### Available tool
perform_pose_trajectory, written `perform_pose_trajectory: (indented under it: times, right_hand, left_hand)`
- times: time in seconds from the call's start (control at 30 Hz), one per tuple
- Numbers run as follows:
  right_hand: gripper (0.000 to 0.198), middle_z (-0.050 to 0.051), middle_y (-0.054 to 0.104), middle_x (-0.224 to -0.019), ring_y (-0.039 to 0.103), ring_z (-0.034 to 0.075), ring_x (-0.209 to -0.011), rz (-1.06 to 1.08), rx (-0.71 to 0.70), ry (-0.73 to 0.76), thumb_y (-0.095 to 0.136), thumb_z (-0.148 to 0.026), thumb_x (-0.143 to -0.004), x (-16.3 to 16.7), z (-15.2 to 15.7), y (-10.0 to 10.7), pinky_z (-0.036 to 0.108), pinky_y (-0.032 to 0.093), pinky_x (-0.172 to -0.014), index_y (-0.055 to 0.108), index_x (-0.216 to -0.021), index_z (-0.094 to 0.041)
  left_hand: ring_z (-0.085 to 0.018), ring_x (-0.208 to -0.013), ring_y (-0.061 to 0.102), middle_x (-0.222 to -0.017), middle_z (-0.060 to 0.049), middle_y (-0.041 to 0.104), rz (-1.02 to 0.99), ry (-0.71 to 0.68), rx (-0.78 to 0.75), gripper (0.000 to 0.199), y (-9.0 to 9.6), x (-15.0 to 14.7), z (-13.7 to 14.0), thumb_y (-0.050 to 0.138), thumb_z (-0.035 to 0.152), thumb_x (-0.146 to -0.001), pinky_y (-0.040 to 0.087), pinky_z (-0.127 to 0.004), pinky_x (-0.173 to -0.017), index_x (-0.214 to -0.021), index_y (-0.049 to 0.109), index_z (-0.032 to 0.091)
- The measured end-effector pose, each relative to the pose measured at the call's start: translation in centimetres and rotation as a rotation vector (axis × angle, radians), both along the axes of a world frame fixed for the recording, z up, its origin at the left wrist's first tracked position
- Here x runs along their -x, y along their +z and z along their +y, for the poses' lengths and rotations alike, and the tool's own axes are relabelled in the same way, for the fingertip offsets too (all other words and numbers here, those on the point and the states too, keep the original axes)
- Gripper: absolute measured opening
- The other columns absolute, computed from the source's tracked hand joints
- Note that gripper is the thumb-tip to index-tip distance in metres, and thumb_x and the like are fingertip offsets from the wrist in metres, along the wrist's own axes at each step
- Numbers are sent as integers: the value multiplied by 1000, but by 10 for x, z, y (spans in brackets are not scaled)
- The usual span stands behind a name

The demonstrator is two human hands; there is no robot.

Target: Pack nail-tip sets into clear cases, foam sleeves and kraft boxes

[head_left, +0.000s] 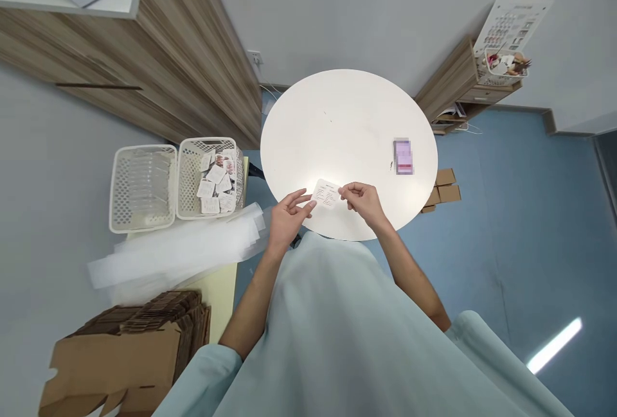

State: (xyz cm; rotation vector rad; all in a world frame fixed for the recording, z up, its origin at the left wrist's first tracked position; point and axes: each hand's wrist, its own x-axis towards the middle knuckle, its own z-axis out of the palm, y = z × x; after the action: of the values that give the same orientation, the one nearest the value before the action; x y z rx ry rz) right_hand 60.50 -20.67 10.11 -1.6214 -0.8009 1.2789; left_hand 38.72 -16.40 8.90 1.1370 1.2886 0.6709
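Note:
Over the near side of a white oval table (347,121), a small white card (326,193) with lines of print is held between my hands. My left hand (288,216) has its thumb at the card's left edge, its other fingers partly spread. At the card's upper right corner, the thumb and fingers of my right hand (364,202) pinch it. The print is too small to read. A blurred purple item (403,157) lies on the right part of the tabletop.
To the left stand a white basket of square cards (183,176) and another basket (114,195) with clear plastic items. Plastic sheets (183,250) and flattened cardboard boxes (116,365) lie nearer me. Small brown boxes (448,193) sit on the floor, right of the table.

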Motion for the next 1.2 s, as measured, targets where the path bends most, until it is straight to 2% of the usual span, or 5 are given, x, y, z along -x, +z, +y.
perform_pose_trajectory:
  times: [0.17,0.43,0.77,0.9,1.2]
  right_hand:
    - [38,4,72,-79,52,11,-55,29,9,18,82,-58,-78,-9,-4,-1,27,38,-47,73,-76,-21]
    - [41,5,72,-83,54,12,-59,16,-19,19,79,-61,-80,-12,-7,0,26,42,-48,75,-83,-20]
    - [38,1,68,-75,59,16,-64,-145,-149,100,73,-63,-91,-7,-24,8,32,51,-66,77,-90,-25]
    - [37,3,75,-87,65,18,-67,-105,-153,145,75,-63,-90,-6,-33,13,34,53,-69,80,-93,-27]
    - [33,1,71,-69,69,21,-67,-72,-46,93,81,-59,-85,-2,-60,-7,35,54,-69,80,-92,-27]
  left_hand:
    - [-13,-65,61,-100,-10,79,-70,-26,60,62,-2,3,4,88,57,-74,53,-30,-62,-121,77,17]
    - [-11,-60,58,-100,-8,78,-21,-35,-14,58,-9,-2,-3,86,59,-77,52,-29,-60,-118,78,19]
    - [-13,-54,59,-99,-18,82,-20,-71,181,63,-4,-9,3,79,76,-76,39,-27,-45,-86,80,13]
    - [-15,-59,61,-99,-16,82,-49,-77,139,57,3,-13,8,83,70,-76,44,-28,-51,-89,83,15]
    - [-15,-64,58,-76,-5,73,-122,-85,43,52,14,-23,14,91,59,-71,53,-32,-63,-100,84,17]
